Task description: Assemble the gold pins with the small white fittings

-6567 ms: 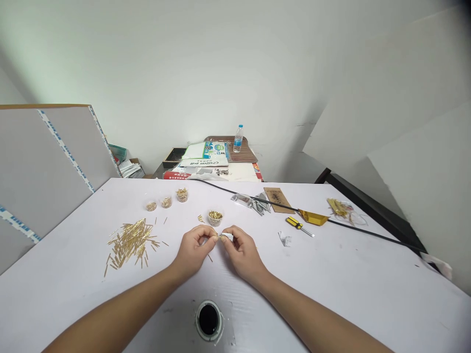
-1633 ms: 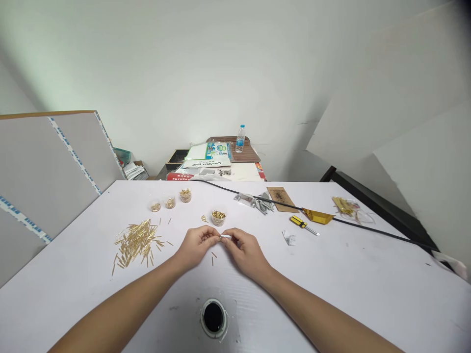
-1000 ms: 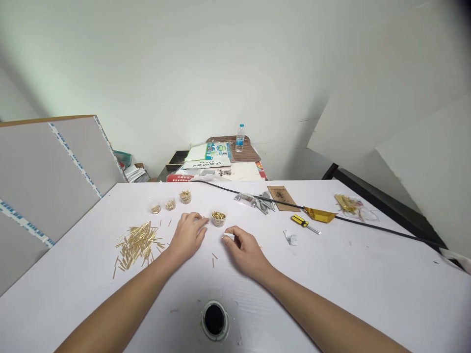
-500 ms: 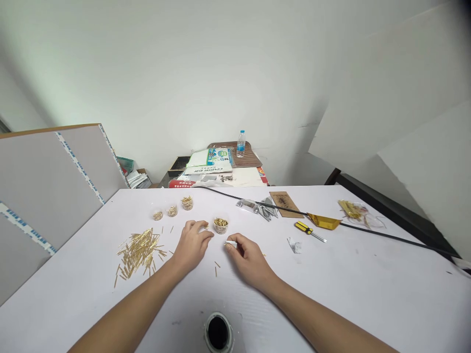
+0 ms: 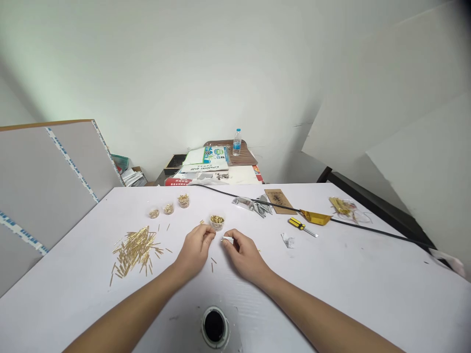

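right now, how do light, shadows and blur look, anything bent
In the head view, light is soft on the wall, with faint shadow below the right hand; in the head view, the top right corner is a dark blur; in the head view, the table seems stretched toward the edges, and whether the left hand pinches anything is unclear.

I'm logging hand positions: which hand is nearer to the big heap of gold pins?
Left. The left hand is to the right of the heap of gold pins; the right hand is farther right, beyond the left hand, pinching a small white piece.
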The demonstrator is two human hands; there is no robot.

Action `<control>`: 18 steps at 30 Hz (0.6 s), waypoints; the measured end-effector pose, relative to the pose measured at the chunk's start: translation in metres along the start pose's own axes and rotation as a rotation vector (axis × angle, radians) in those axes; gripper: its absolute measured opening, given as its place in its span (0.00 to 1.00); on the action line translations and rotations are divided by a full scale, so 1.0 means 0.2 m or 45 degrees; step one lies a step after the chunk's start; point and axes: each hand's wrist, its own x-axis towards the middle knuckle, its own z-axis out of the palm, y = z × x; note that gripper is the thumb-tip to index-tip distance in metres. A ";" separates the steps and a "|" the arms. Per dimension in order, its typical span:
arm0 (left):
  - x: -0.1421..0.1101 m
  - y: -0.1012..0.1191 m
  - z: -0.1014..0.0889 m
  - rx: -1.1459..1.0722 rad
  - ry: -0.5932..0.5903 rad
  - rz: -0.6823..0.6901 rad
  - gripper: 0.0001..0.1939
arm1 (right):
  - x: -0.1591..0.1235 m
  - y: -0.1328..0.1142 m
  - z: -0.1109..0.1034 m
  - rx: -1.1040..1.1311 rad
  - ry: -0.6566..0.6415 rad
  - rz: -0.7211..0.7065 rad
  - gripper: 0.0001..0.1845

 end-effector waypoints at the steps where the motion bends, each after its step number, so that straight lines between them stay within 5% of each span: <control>1: 0.00 0.01 0.01 -0.078 -0.002 -0.016 0.08 | 0.00 0.00 0.00 0.005 -0.004 0.001 0.13; 10: -0.02 -0.04 0.06 -0.610 -0.002 -0.260 0.14 | 0.00 0.02 0.00 0.015 -0.008 -0.056 0.13; 18: -0.02 -0.01 0.05 -0.458 -0.077 -0.257 0.12 | 0.00 0.04 0.01 0.000 -0.032 -0.063 0.13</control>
